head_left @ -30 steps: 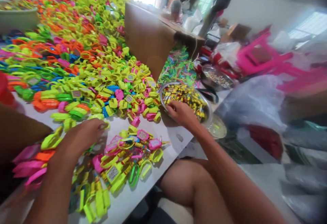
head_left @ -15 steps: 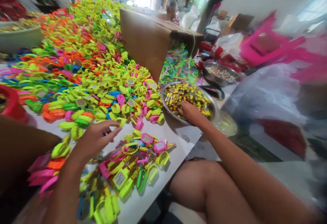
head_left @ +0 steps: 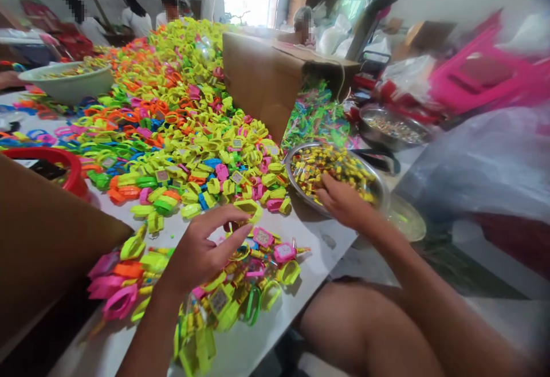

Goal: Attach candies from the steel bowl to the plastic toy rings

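My left hand [head_left: 215, 245] is over the near table, its fingertips closed on a yellow toy watch [head_left: 249, 209]. Beneath and beside it is a cluster of finished-looking pink, yellow and green toy watches [head_left: 232, 294], with thin yellow-and-clear tubes among them. My right hand [head_left: 344, 199] reaches over the near rim of a metal bowl [head_left: 292, 179]. Small yellow-capped tubes [head_left: 330, 162] fill this bowl. The right fingers are bent together at the tubes; whatever is between them is hidden.
A large heap of toy watches [head_left: 184, 119] covers the table behind. A cardboard box [head_left: 258, 79] stands in the heap, and a brown carton [head_left: 51, 245] is at the left. Nearby are a red tub [head_left: 77, 176], a white basin [head_left: 69, 87] and another metal bowl [head_left: 391, 142]. Several people sit at the back.
My left hand has moved right with the yellow toy watch, toward the near cluster. My right hand stays at the bowl of tubes. The whole view has shifted a little leftward.
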`<state>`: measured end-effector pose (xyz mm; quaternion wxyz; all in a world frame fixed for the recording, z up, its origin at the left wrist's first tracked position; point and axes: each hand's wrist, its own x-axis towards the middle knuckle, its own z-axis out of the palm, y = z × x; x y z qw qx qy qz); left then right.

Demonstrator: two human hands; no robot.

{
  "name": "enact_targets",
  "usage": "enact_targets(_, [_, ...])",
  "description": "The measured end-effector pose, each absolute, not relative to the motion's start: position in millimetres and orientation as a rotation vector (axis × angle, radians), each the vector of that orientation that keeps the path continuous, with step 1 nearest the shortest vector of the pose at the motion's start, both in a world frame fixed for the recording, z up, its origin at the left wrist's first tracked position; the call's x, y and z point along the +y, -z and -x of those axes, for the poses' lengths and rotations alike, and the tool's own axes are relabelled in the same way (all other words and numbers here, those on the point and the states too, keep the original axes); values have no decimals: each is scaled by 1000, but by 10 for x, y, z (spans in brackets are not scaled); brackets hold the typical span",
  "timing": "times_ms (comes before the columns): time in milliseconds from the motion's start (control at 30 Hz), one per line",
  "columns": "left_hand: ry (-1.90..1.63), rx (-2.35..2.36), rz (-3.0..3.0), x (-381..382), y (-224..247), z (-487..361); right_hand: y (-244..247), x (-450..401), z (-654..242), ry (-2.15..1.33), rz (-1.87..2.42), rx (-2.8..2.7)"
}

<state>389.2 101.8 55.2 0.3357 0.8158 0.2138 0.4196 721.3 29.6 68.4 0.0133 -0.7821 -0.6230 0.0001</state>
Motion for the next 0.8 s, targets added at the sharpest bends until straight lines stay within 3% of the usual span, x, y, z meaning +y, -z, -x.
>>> enact_targets(200, [-1248, 408, -2289, 1008, -498, -3997, -1000, -37, -6274, -691, 1579, -1978])
enact_targets(800, [-1280, 390, -2513, 1041, -446, -3992, -917, -18, -6078, -787, 1554, -1751])
